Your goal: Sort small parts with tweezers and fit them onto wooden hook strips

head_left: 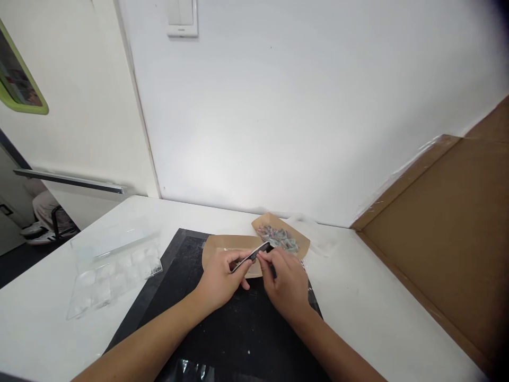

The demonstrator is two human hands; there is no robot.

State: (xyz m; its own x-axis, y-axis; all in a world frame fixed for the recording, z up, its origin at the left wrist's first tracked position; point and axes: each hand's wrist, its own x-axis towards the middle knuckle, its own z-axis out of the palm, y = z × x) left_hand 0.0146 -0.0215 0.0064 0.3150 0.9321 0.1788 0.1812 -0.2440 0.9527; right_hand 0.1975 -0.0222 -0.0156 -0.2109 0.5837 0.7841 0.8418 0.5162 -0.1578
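My left hand [223, 273] is closed on a thin, flat black piece [260, 249] with a pale edge, held tilted with its far end up. My right hand [287, 281] is at the piece's right side, thumb and forefinger pinched together against its dark face. Whether something small sits between those fingertips cannot be made out. Just behind the hands lies a brown paper tray [214, 243], partly covered by them. A second brown paper tray [304, 245] beyond my right hand holds several small clear bags with greenish and reddish contents.
A black mat [238, 339] lies under my hands on the white table [358, 297]. To the left is an open clear plastic box [115, 276] with compartments. Thin clear plastic [314, 236] rests near the wall. A cardboard panel [441, 228] stands at the right; a person's leg [45, 209] shows far left.
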